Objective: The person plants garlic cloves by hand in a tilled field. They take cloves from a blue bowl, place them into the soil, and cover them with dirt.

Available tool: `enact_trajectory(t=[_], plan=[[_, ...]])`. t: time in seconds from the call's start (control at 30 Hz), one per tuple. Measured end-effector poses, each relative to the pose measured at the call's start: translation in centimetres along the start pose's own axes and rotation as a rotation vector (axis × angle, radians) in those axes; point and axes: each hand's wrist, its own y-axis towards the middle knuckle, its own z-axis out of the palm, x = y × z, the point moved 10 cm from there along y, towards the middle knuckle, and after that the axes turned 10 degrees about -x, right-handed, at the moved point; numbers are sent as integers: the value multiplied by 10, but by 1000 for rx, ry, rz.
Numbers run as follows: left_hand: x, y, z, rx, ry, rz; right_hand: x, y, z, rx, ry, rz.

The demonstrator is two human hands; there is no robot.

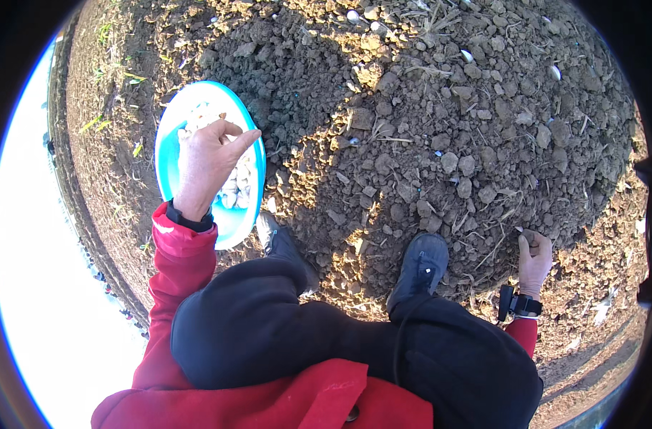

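My left hand (208, 161) is over a blue plastic basin (168, 161), its thumb and forefinger stretched towards the basin's right rim. Whether anything lies between those fingertips cannot be told. Many pale, clove-like pieces (237, 187) lie in the basin, partly hidden by the hand. Low over the soil at the right, my right hand (535, 254) pinches a small pinkish-white piece, perhaps a garlic clove (519, 229), at its fingertips. Similar pale pieces (555, 72) lie scattered on the cloddy soil, one of them farther left (467, 55).
My dark shoes (425, 260) stand on the loose soil (412, 161), the other shoe (283, 241) close to the basin. Dry straw (497, 244) and clods lie between the shoes and my right hand. Small green plants (93, 123) grow at the far left.
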Motion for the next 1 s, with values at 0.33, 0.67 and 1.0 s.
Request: enact_trajectory(t=[0.33,0.67,1.0], plan=[[-87,-64,81,353,-268,262,25,8,17,114,-364,-68],[-96,-82,97,510,-350,274,201,18,42,-100,-306,-809],[-92,-80,99,498,-308,257,171,57,54,-88,-263,-539]])
